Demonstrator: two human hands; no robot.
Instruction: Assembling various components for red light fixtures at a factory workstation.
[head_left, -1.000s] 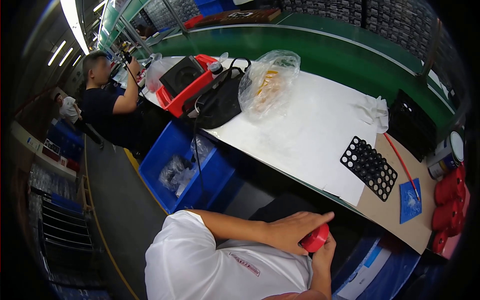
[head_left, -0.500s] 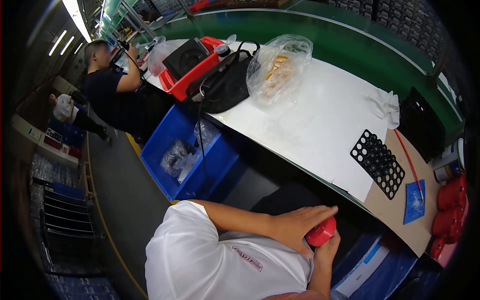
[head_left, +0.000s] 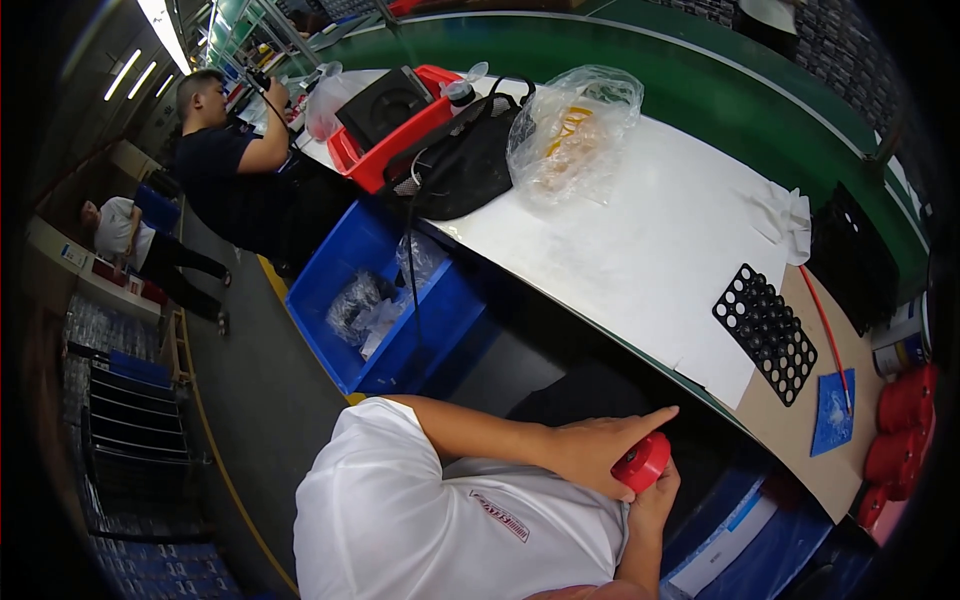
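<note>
A red, round, cap-like part [head_left: 643,462] with a dark spot on its face is held in front of my chest, off the table's near edge. My right hand [head_left: 655,497] grips it from below and the right, its fingers wrapped round the rim. Against its left side rests my left hand [head_left: 590,453], thumb low and index finger stretched out above the part; its other fingers are partly hidden. On the table nearby lies a black tray of round pieces [head_left: 765,333]. Beside it are a red-handled brush [head_left: 822,315] and a blue pad [head_left: 832,415].
More red round parts [head_left: 900,440] stand at the far right. The white-topped table [head_left: 640,260] holds a clear plastic bag [head_left: 575,140], a black bag [head_left: 470,165] and a red bin [head_left: 390,150]. A blue bin [head_left: 330,285] sits below. Two people are at the left.
My left hand's fingers have shifted on the red part: the index finger now points out apart from the others. The right hand keeps its hold. The view has shifted slightly.
</note>
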